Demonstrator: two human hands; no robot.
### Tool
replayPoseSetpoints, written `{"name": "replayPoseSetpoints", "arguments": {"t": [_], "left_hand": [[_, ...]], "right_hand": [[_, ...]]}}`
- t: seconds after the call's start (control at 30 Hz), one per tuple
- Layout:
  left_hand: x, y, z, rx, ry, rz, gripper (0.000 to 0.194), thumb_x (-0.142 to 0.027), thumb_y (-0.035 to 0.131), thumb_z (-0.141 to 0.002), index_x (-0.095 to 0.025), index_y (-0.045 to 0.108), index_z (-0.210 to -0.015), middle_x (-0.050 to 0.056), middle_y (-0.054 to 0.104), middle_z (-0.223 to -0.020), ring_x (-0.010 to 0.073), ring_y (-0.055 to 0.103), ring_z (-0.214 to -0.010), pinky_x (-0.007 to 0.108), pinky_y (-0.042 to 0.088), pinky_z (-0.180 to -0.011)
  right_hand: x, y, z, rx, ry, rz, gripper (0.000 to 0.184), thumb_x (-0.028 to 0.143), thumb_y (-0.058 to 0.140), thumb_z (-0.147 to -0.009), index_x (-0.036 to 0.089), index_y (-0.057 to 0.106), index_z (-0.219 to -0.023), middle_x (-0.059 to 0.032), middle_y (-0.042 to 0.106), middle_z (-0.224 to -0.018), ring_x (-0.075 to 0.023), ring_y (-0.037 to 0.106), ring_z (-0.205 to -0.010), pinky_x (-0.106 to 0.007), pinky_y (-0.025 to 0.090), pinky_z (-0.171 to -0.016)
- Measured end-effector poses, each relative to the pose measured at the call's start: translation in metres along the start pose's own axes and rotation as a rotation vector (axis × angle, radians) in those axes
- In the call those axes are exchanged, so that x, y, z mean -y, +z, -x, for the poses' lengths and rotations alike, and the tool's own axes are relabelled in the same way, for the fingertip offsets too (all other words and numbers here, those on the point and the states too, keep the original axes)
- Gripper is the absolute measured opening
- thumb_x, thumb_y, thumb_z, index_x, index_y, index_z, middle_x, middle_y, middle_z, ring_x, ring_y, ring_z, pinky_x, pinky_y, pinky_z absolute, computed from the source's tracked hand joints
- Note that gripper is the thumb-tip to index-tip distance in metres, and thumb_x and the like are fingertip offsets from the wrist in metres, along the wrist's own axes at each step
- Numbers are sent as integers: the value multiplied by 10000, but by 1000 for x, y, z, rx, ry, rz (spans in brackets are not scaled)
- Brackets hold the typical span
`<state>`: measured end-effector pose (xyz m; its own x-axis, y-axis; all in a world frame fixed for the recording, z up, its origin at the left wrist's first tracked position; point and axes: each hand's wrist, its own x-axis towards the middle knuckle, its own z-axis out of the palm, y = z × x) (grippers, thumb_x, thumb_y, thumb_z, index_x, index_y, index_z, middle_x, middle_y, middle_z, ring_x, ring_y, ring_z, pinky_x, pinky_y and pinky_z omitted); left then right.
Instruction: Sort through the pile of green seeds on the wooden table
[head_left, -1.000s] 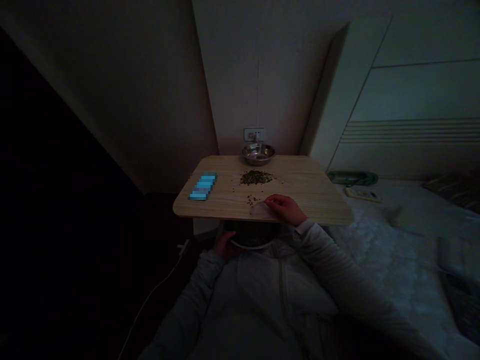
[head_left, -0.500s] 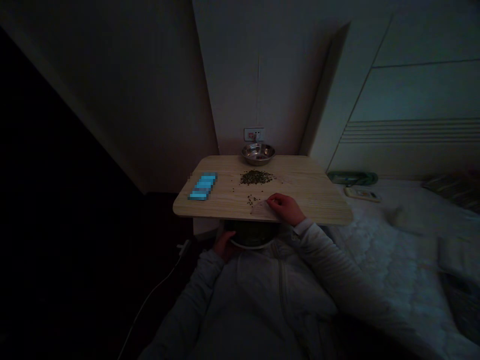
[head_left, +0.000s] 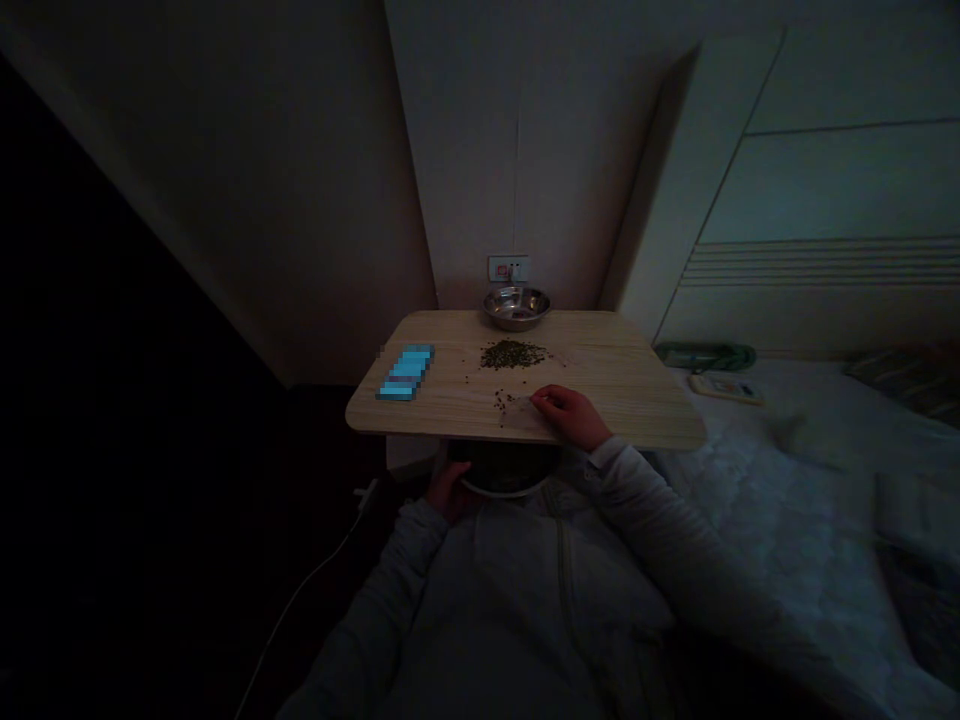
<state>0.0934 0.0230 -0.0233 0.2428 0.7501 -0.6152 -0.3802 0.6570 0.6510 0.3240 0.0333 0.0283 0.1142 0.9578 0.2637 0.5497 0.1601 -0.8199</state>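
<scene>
Fingers pinched together, my right hand [head_left: 574, 417] rests low over the front part of the wooden tabletop [head_left: 622, 385]. What it pinches, if anything, is too small to make out. A faint, pale see-through patch [head_left: 517, 415] lies just left of its fingertips, beside a few scattered dark beans or seeds [head_left: 502, 400]. Farther back is a larger pile of the same greenish beans or seeds [head_left: 512, 354]. Below the table's front edge, my left hand [head_left: 448, 490] grips the left side of a dark basin with a pale rim [head_left: 506, 494], partly hidden under the tabletop.
A steel bowl [head_left: 516, 309] stands at the table's back, below a wall socket [head_left: 508, 268]. At the left lies a lit phone [head_left: 406, 373], its screen blurred. To the right is a bed [head_left: 780, 500] with a pale remote-like object [head_left: 725, 388]. A white cable [head_left: 300, 587] runs at lower left.
My right hand's fingertips have shifted very slightly to the left, still pinched. My left hand, the basin and the bean pile look the same.
</scene>
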Motion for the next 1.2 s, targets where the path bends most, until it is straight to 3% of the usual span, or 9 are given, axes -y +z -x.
{"name": "replayPoseSetpoints", "arguments": {"t": [0.17, 0.43, 0.63, 0.93, 1.2], "left_hand": [[2, -3, -3, 2, 9, 15, 99, -119, 560, -789, -143, 649, -755, 59, 737, -709, 226, 713, -805, 342, 594, -693], [3, -9, -8, 42, 17, 3, 99, -137, 615, -742, -128, 667, -826, 89, 751, -783, 246, 712, -793, 324, 578, -590], [3, -8, -8, 35, 12, 0, 73, -141, 582, -775, -137, 652, -795, 69, 742, -742, 237, 714, -809, 341, 594, -646], [4, -9, -9, 46, 30, 2, 94, -146, 617, -744, -141, 664, -825, 82, 757, -808, 249, 715, -834, 349, 597, -645], [2, -4, -4, 16, 13, 10, 87, -124, 579, -774, -135, 665, -775, 89, 757, -796, 250, 717, -845, 348, 594, -680]], "right_hand": [[-1, 0, 0, 33, -43, 9, 283, 433, 554, -783, 181, 679, -810, -17, 635, -651, -154, 546, -622, -266, 401, -606], [3, -2, 1, 80, -78, 9, 277, 425, 557, -793, 185, 692, -807, -34, 682, -722, -155, 567, -650, -266, 420, -621], [5, -2, 2, 137, -33, -67, 335, 475, 554, -761, 175, 690, -823, -11, 631, -635, -142, 531, -583, -256, 395, -563], [-3, 0, -3, -172, 67, -89, 355, 522, 533, -750, 187, 644, -785, 0, 580, -575, -151, 513, -562, -265, 374, -544], [-1, 1, -2, -113, 55, -39, 314, 491, 533, -751, 198, 642, -778, -4, 588, -581, -156, 515, -571, -278, 373, -577]]}}
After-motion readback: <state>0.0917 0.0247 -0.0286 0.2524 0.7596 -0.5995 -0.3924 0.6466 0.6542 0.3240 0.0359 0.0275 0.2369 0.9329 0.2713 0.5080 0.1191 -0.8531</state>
